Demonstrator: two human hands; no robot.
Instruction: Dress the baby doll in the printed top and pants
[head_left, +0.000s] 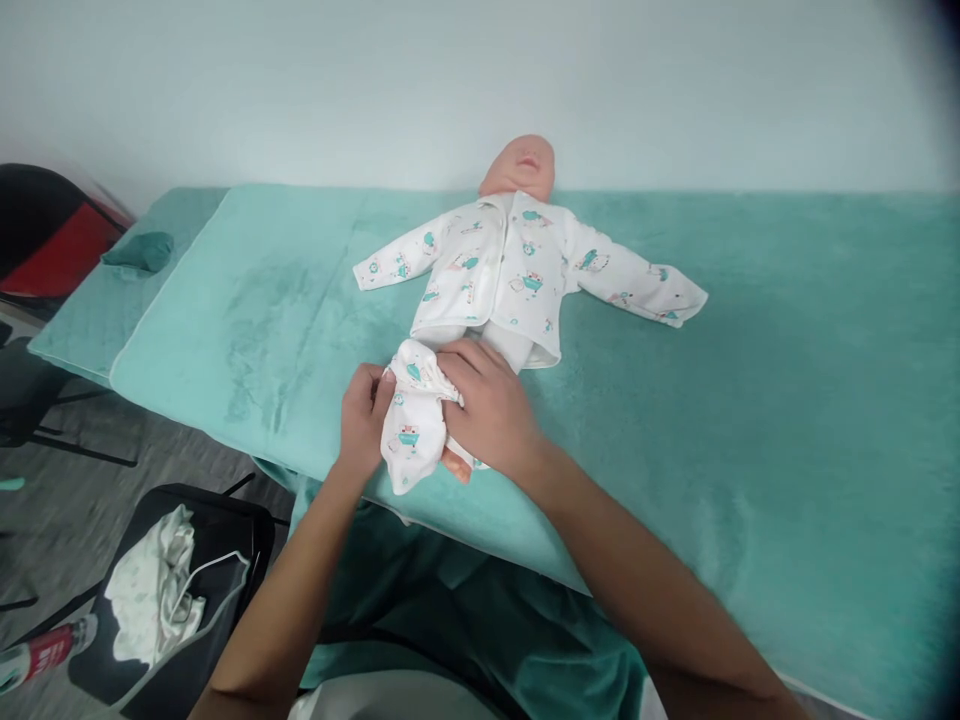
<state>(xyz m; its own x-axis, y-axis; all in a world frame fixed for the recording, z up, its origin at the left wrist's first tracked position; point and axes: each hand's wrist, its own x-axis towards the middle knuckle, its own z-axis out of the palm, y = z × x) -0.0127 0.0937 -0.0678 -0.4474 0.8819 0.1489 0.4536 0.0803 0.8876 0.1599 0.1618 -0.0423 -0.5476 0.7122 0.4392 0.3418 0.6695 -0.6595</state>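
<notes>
A baby doll (519, 168) lies on its back on a teal towel (750, 400), head toward the wall. It wears a white printed jacket (495, 270) with both sleeves spread out. At its legs are white printed trousers (411, 420), bunched up. My left hand (363, 418) pinches the trousers' left side. My right hand (491, 405) grips their waistband on the right, fingers curled into the cloth. A bare doll foot (456, 467) shows just under my right hand.
A small folded teal cloth (140, 250) lies at the table's far left. A black chair (187, 590) at lower left holds crumpled white clothing (154, 590). A red and black chair (52, 240) stands at the far left, near the wall.
</notes>
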